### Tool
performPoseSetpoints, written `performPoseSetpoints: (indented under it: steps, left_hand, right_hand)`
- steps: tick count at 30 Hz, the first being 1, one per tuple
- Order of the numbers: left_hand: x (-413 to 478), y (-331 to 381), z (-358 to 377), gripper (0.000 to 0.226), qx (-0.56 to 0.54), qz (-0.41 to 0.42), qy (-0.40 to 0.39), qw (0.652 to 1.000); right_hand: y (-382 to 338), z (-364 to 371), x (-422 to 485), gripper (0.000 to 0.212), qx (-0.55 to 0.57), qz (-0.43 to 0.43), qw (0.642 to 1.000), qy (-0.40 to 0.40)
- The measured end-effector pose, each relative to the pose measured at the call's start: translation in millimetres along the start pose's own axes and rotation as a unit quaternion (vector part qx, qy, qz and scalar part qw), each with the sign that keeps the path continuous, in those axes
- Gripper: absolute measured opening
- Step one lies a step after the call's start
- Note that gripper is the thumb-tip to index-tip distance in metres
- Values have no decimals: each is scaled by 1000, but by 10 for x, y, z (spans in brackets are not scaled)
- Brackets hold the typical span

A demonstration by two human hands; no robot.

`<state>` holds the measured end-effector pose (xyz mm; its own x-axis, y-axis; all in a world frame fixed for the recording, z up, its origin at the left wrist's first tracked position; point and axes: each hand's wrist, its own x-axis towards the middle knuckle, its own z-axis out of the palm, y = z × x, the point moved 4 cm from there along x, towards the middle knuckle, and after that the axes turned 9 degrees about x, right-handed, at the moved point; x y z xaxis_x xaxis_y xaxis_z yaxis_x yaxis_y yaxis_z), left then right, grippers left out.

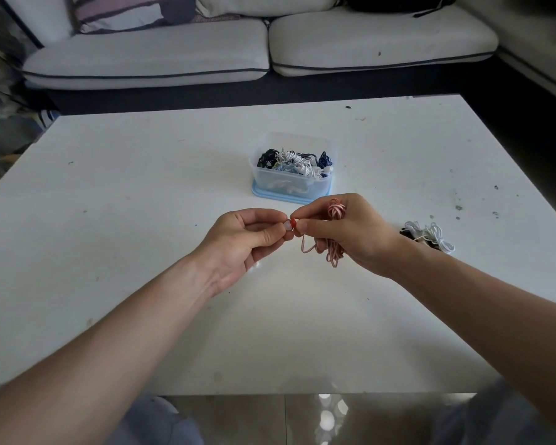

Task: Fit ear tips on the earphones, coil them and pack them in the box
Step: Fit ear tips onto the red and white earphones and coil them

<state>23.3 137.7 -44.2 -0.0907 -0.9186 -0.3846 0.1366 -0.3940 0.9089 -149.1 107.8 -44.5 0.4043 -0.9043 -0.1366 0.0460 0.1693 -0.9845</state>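
The box (pixel 291 183) is made of clear, slightly milky plastic with a smooth surface. It stands on a pale blue plastic lid (pixel 260 193). The cables (pixel 294 159) inside the box look rubber-coated and mostly matt. The table (pixel 142 187) under the box has a smooth white top with a soft shine, marked by dark specks and scuffs. Just in front of the box, the ear tip (pixel 289 225) is translucent and the earbud (pixel 293 221) is glossy red. Behind the box, the sofa (pixel 148 56) is of matt pale cloth. Far in front of the box, the floor (pixel 238 419) is glossy and mirrors light.
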Motion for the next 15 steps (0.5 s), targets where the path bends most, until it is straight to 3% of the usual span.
performPoseSetpoints:
  steps: [10, 15]
  left_hand:
    - [0, -31, 1, 16, 19, -1, 12, 1000]
    - [-6, 2, 1, 15, 1, -3, -2, 1000]
  right_hand:
    - [-18, -2, -24, 5, -62, -8, 998, 9]
    - [-17, -11, -9, 7, -17, -7, 1000, -15]
